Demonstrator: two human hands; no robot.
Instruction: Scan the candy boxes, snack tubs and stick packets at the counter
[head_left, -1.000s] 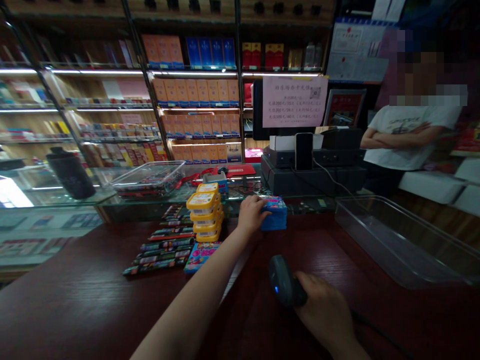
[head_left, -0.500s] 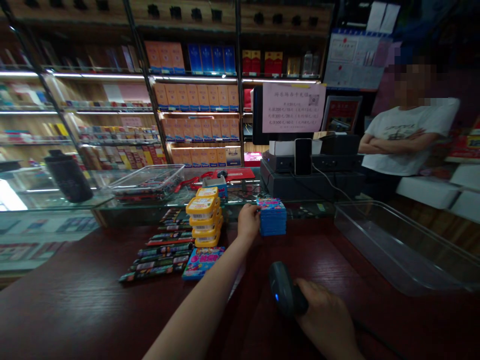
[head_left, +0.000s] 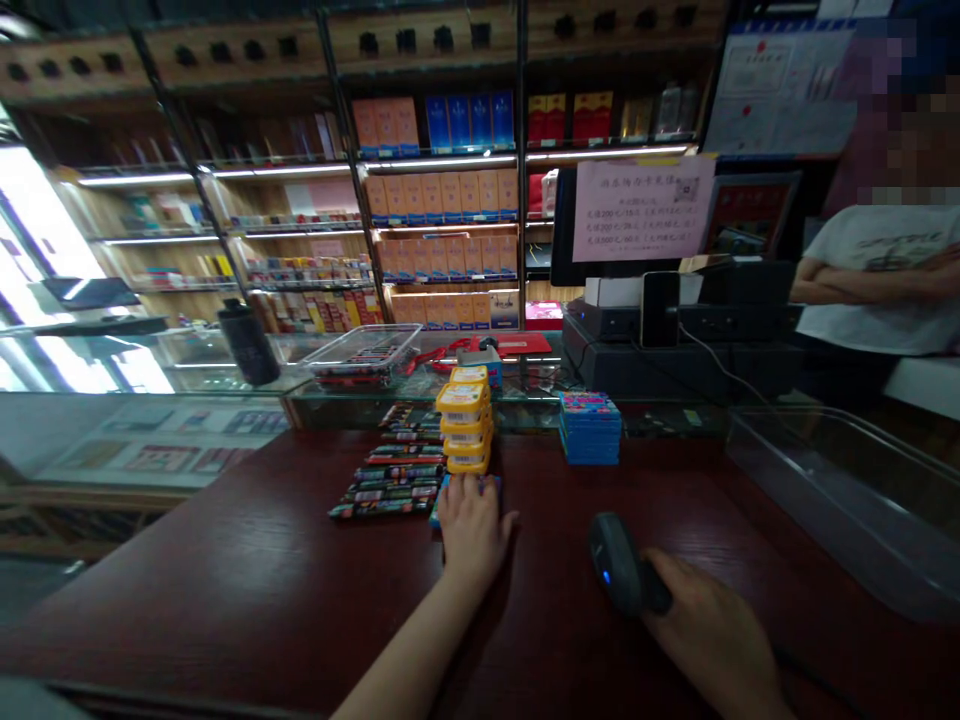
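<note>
My left hand (head_left: 474,530) lies over a flat blue packet (head_left: 442,500) on the dark red counter. Its fingers are stretched forward and the thumb stands apart, while most of the packet is hidden beneath. Just beyond it rise stacked yellow tubs (head_left: 466,430) with white labels. Several dark patterned tubes (head_left: 397,480) lie in a row to the left of the tubs. A neat stack of blue packets (head_left: 589,430) stands to the right, apart from both hands. In my right hand (head_left: 705,620) is a black barcode scanner (head_left: 621,565) with a blue light, fingers wrapped round its handle.
A clear plastic bin (head_left: 832,500) sits at the right. Behind are a monitor with a pink notice (head_left: 637,210), a phone (head_left: 660,310), a clear tray (head_left: 364,355) and a black bottle (head_left: 249,345). A person with folded arms (head_left: 885,280) stands at the right.
My left hand has moved from the stack of blue packets to the flat packet before the tubs. My right hand still holds the scanner. The view has turned left.
</note>
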